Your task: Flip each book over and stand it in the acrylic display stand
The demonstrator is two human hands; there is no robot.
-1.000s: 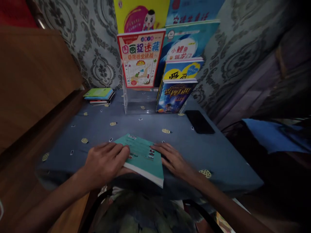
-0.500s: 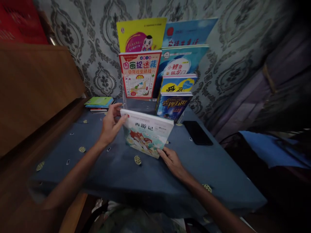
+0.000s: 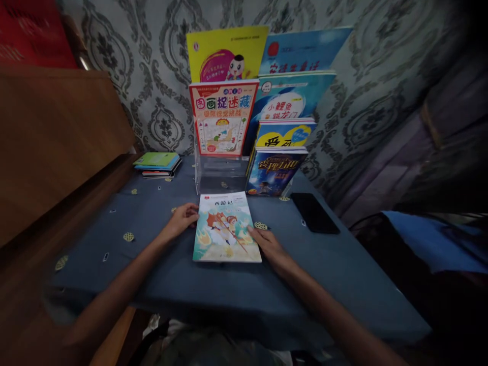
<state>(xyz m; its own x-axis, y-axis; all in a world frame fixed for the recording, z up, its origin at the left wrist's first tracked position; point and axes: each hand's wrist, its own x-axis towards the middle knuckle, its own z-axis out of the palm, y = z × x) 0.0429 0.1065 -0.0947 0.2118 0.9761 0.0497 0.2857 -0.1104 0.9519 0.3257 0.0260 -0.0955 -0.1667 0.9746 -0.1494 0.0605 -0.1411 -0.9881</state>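
Half a second ago you held the thin paper storybook with the bright cartoon cover (image 3: 226, 229) tipped up on its edge; now it lies flat on the desk covered in a dark blue cloth (image 3: 160, 264), cover up. A second ago it was close to you, back side up.

Your left hand (image 3: 182, 218) rests at the book's left edge, near the top corner, fingers loose and touching the side, not closed around anything. Your right hand (image 3: 269, 244) lies flat on the desk at the book's right edge, near the bottom corner, fingertips touching the cover. Neither hand is gripping the book.

The book sits between your two hands, in the middle of the desk. Its long side runs away from you, toward the clear plastic book stand (image 3: 219, 170). The top edge of the book is just in front of the stand's empty front slot on the left. Both hands are about as near to the book as each other, one on each side.

The stand holds a red and white picture book (image 3: 222, 117) behind that slot, and a dark blue book with gold letters (image 3: 274, 170) on the right. A flat black phone (image 3: 314, 212) lies to the right, apart from the book. A small stack of green and blue booklets (image 3: 157, 163) sits far left.
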